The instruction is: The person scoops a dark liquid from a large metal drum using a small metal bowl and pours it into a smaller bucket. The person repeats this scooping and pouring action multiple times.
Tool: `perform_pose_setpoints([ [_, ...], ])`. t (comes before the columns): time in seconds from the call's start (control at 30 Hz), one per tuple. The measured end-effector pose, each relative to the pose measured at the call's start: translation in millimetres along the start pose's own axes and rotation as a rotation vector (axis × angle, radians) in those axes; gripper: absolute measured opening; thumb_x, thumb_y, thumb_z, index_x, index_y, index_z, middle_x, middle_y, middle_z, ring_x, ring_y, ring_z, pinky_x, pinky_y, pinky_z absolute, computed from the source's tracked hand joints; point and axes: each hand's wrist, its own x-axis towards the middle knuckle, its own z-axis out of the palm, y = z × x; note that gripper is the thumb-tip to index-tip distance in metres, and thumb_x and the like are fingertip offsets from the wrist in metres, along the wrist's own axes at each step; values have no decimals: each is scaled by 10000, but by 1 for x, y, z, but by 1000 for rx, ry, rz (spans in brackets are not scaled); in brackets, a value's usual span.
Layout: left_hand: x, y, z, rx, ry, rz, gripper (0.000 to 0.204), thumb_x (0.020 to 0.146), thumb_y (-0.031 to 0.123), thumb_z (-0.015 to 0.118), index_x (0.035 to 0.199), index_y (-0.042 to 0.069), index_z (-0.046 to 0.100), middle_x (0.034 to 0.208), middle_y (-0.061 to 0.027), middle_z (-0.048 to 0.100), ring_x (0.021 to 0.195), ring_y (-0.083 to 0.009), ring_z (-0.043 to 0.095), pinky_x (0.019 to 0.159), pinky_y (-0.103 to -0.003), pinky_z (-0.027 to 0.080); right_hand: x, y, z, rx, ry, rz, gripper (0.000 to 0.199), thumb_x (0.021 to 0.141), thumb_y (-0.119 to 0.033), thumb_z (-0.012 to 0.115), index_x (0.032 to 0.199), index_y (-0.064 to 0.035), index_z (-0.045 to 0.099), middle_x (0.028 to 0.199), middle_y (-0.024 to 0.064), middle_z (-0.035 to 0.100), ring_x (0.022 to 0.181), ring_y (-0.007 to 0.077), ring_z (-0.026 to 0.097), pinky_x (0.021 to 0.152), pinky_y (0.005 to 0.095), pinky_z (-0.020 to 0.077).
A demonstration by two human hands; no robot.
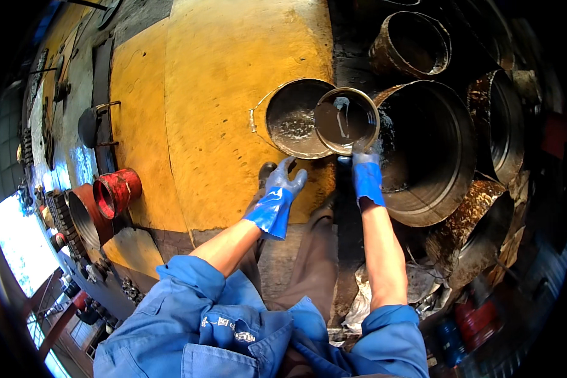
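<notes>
Right hand (366, 160), gloved in blue, appears closed on the lower rim of the small metal pail (377, 116), right of upper centre; left hand (286, 181), fingers spread, lies near the wire-handled bucket (288, 107). Keeping the pail level should limit spilling.

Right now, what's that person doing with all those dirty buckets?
The person's gloved right hand is at the lower edge of a small round bucket and seems to be holding it. Something dark and shiny is inside. In this view, the small bucket overlaps a wider bucket on its left and the edge of a big drum on its right. The left hand is open and holds nothing, near the wider bucket's lower rim.
</notes>
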Motion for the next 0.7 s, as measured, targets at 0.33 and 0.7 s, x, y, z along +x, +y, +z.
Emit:
perform_pose_setpoints([
  [0.33,6,-43,-16,-20,12,-76,618,812,379,668,1299,26,525,1235,-242,595,1151,-381,568,979,-402,453,54,70,61,-476,381,-393,304,917,-249,587,1086,-4,646,900,222,688,835,362,681,712,407,522],
  [0.7,3,-37,-19,114,45,8,572,804,313,695,1253,-7,546,1165,-211,633,1089,-319,611,944,-378,475,47,71,62,-839,340,-338,288,807,-205,669,990,15,635,771,162,659,707,276,685,601,377,537],
])
